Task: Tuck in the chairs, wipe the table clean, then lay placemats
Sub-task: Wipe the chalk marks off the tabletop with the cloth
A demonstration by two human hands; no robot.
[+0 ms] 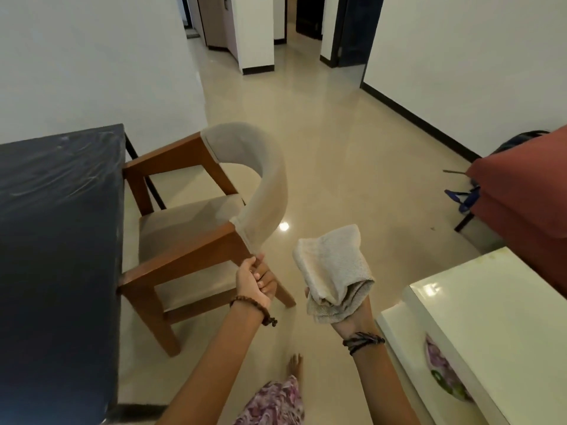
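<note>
Glossy beige floor (322, 142) underfoot, running from the bare foot at the bottom edge out toward the far doorways. Nearest, a white glossy counter (491, 302) on the right and the long dark table (55, 225) along the left edge, its top streaked with pale smears, so not yet wiped by the look of it. Between them, both forearms stretched forward, each with a bracelet at the wrist. Left hand (256, 280) reaching down and ahead, fingers curled tight round the rear upright of the chair (190, 228) just below the end of its padded curved backrest. Right hand (346, 311) raised palm-up beside it, clutching a folded off-white cloth (333, 265) that stands above the fingers, clear of chair and table alike. Seat still mostly out from under the tabletop, front legs at the table edge, body angled a little to it. Probably the tucking step, early in the task. Best done with a low, level push from that rear post, square to the table, turning the chair straight first so the arms slide under without knocking the edge; cloth kept high and out of the way. Farther off, a rust-red covered seat (527, 191) at the right, then white walls and dark door frames.
</note>
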